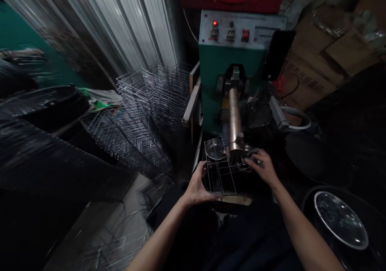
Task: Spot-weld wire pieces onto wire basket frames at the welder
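Note:
A small wire rack of thin metal rods lies under the copper-coloured arm of a green machine. My left hand grips the rack's left side, thumb along the near edge and fingers at the far left. On the other side, my right hand is pinched close to the end of the copper arm, by the rack's right end. What its fingertips hold is too small and dark to make out. A round metal dish sits just behind the rack.
Tall stacks of wire racks stand to the left. A dark phone is fixed at the machine's right, near cardboard boxes. At lower right is a round bowl with small pieces. Loose wire frames lie at lower left.

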Demonstrator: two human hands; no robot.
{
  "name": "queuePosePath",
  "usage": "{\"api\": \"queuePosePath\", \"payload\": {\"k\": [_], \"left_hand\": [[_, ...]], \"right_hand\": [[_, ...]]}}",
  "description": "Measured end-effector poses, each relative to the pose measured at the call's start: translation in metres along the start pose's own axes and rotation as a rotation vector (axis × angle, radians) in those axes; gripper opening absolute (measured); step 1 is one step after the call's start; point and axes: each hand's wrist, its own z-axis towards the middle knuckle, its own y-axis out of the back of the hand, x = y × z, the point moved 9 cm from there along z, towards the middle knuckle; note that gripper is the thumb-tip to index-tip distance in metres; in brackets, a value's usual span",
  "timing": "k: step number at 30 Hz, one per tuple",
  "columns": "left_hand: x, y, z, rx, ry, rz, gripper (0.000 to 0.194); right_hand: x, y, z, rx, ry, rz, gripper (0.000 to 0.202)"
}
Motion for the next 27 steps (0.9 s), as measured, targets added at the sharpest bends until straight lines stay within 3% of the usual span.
{"api": "queuePosePath", "payload": {"k": [4,14,21,27], "left_hand": [[0.003,0.002,0.003,-0.019,0.014,-0.001,0.109],[-0.009,0.001,0.014,0.007,-0.017,-0.011,0.100],[-0.001,0.000,0.015,0.022,-0.069,0.003,0.102],[-0.007,-0.003,0.008,0.026,0.012,0.014,0.101]], "right_hand": [[-0.001,-0.001,0.005,0.007,0.006,0.026,0.053],[-0.004,0.000,0.010,-0.012,0.021,0.029,0.052],[-0.006,-0.001,0.010,-0.036,0.059,0.024,0.045],[-0.016,0.011,-0.001,-0.068,-0.015,0.074,0.036]]}}
